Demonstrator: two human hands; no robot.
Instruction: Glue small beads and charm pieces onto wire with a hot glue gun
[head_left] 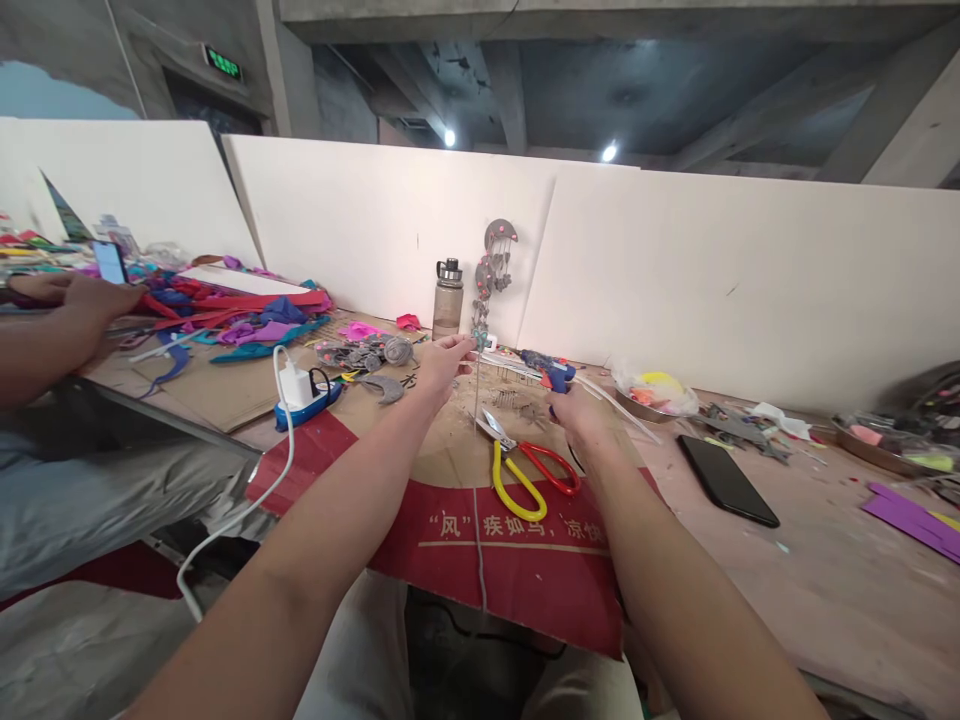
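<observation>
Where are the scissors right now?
In the head view, the scissors lie just right of the picture's middle, on the red-and-brown cardboard, nearer the person than the blue glue gun in the right hand.

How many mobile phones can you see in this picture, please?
2: a black, flat, rectangular phone lying on the pinkish tabletop at the right, and a phone with a lit, bluish screen, held or propped up at the far left. Others may be hidden.
</observation>
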